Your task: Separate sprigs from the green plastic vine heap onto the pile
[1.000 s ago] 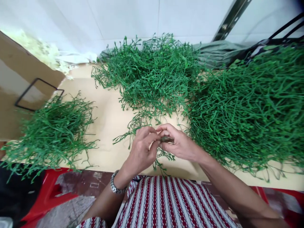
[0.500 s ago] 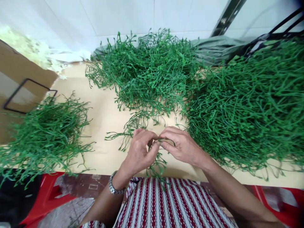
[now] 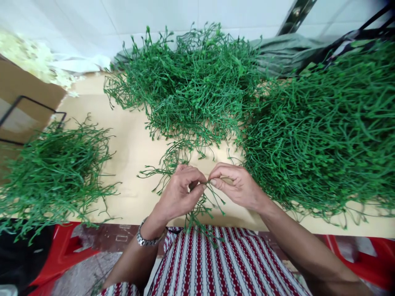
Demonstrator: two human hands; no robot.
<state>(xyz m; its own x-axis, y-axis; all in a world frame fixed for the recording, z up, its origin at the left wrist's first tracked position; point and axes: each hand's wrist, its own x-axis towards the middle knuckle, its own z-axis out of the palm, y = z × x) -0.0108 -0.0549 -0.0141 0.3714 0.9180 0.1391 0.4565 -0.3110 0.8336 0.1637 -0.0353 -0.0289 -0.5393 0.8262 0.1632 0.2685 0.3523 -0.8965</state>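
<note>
Thin green artificial stems (image 3: pixel 217 197) are pinched between my two hands above the table's front edge. My left hand (image 3: pixel 182 191) is closed on them, thumb against fingertips, with a branching green bunch (image 3: pixel 200 218) hanging below it over the striped top. Fingertips of my right hand (image 3: pixel 236 185) are pressed together at the same joint, on the stem end. How much of it lies inside each pinch is hidden. Just behind my left hand, loose green sprigs (image 3: pixel 173 158) lie on the table.
Green stem heaps lie at the back (image 3: pixel 197 90), right (image 3: pixel 327 135) and left (image 3: pixel 61 168) of the table (image 3: pixel 129 135). A cardboard box (image 3: pixel 24 86) with a black wire frame stands far left, near pale yellow flowers (image 3: pixel 27 57). Red stools (image 3: pixel 61 255) flank me below.
My fingertips stay close together, and the right hand's curved stem now hangs down beside the bunch as straight strands. The whole view has shifted slightly.
</note>
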